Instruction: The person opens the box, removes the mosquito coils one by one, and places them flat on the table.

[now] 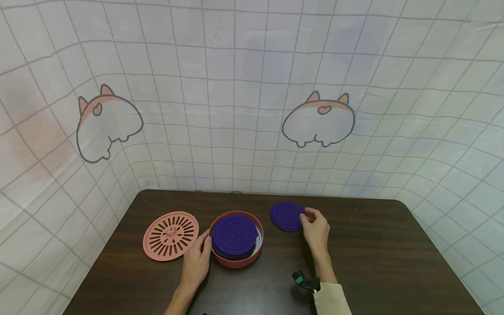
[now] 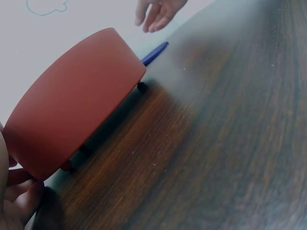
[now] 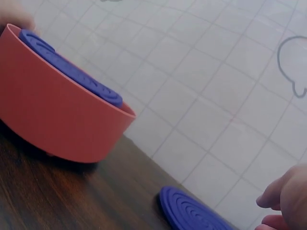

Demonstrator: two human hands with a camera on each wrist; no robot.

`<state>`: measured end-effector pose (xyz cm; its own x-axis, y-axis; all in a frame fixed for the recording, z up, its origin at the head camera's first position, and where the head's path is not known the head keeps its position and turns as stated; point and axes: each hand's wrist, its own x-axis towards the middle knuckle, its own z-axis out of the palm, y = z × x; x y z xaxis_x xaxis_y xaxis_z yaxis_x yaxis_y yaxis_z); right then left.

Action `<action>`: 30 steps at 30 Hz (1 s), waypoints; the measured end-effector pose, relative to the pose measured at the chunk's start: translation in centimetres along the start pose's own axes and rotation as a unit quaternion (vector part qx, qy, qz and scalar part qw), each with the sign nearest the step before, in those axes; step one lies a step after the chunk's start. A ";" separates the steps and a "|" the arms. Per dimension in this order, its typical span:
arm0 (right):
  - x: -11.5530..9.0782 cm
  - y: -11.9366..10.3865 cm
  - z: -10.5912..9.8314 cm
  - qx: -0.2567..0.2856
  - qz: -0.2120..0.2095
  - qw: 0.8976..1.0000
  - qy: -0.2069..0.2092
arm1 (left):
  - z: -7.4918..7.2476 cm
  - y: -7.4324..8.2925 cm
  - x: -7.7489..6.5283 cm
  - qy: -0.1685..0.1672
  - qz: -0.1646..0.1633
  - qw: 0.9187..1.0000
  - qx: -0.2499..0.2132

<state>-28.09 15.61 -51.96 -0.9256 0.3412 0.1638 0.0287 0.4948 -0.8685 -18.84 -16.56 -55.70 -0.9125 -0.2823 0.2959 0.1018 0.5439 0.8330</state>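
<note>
Coaster (image 1: 286, 216), purple and round with no long axis, lies flat on the table (image 1: 374, 253) just left of my right hand (image 1: 316, 231), the nearer one, whose loosely bent fingers hover by its edge and hold nothing. My left hand (image 1: 195, 261) grips the left side of the red bowl (image 1: 236, 264); the bowl, with a purple spiral disc (image 1: 235, 236) inside, stands between that hand and the coaster, which lies farther out and rightward.

The right arm (image 1: 324, 267) wears a cream sleeve (image 1: 332, 299) and a black, green-patched wrist camera (image 1: 312, 284).
</note>
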 end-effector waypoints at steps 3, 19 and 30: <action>-0.1 -0.4 -0.1 0.006 -0.006 1.000 0.002 | 0.0 -0.1 0.1 -0.002 0.002 1.000 -0.002; -0.4 -2.1 -0.5 0.043 -0.018 0.999 -0.002 | 0.0 -0.1 0.1 0.002 0.005 1.000 -0.002; -1.0 -3.4 -0.4 0.052 -0.031 0.998 -0.004 | -0.1 -0.1 0.1 -0.013 -0.016 1.000 -0.010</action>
<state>-27.12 13.90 -49.01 -0.9276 0.3053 0.2154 -0.0678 0.4292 -0.9006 -18.90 -16.71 -55.69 -0.9250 -0.2791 0.2577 0.0802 0.5197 0.8506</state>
